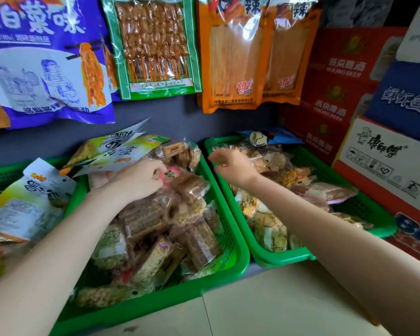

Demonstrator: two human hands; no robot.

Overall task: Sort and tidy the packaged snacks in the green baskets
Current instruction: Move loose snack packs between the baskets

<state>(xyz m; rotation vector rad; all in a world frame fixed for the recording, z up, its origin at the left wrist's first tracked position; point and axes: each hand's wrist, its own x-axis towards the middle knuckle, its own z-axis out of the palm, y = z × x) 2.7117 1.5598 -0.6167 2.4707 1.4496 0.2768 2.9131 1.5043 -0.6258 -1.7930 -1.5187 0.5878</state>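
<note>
My left hand (136, 180) is buried among clear-wrapped snacks in the middle green basket (238, 253), so I cannot see its fingertips or tell what they touch. My right hand (230, 168) is motion-blurred above the right green basket (286, 258); I cannot tell whether it holds anything. The left green basket (0, 173) at the left edge of the frame is mostly covered by a yellow-white bag (27, 204) and cut off. The purple bag (44, 59) at upper left runs past the frame.
</note>
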